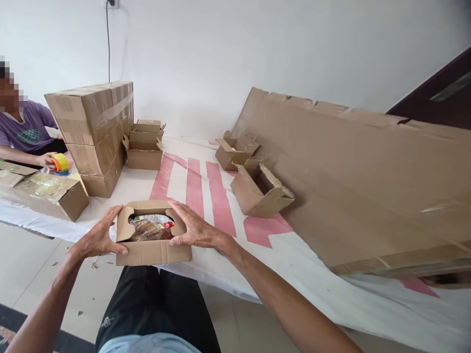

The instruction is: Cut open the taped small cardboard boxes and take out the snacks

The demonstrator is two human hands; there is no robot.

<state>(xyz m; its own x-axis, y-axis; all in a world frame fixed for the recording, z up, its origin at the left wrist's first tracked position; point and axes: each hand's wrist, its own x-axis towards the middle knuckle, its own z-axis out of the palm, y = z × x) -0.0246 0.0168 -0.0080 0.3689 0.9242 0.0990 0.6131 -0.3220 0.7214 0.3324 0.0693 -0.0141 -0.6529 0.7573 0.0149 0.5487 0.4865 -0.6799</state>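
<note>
A small cardboard box [154, 253] stands at the table's near edge, its top open and the side flaps folded inward. Inside lies a clear plastic packet [149, 229] with brownish contents and a bit of red; what exactly it holds I cannot tell. My left hand [101, 236] grips the box's left side, thumb on the front wall and fingers at the back corner. On the opposite side, my right hand [193, 226] holds the box with thumb and fingers spread over the right flap.
Taped cartons [88, 132] are stacked at the left, with a long taped box [51, 191] before them. Open small boxes [144, 158] stand beside the stack; another pair [261, 191] sits at right by a large cardboard sheet [360, 181]. A co-worker's hand [47, 161] holds a tape roll [61, 163].
</note>
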